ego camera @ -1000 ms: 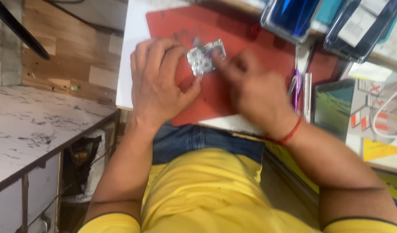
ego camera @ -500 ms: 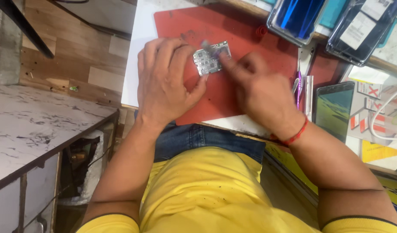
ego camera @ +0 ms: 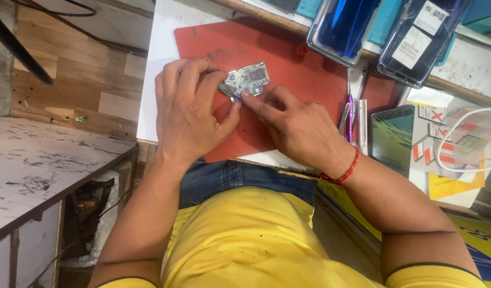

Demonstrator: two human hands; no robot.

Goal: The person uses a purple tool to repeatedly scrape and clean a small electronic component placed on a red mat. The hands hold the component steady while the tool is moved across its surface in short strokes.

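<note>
The left hand [ego camera: 189,112] pinches the near-left corner of a small circuit board [ego camera: 246,80] while the right hand [ego camera: 299,128] presses its forefinger against the board's near edge. The board sits on a red mat [ego camera: 293,69] on the counter [ego camera: 160,64], with a purple tool [ego camera: 349,114] and a dark phone [ego camera: 392,138] just right of the hands.

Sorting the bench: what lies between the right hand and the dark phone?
In the head view, a purple-handled tool and a slim metal tool lie between right hand and phone.

Bright even daylight, soft shadows, sharp
</note>
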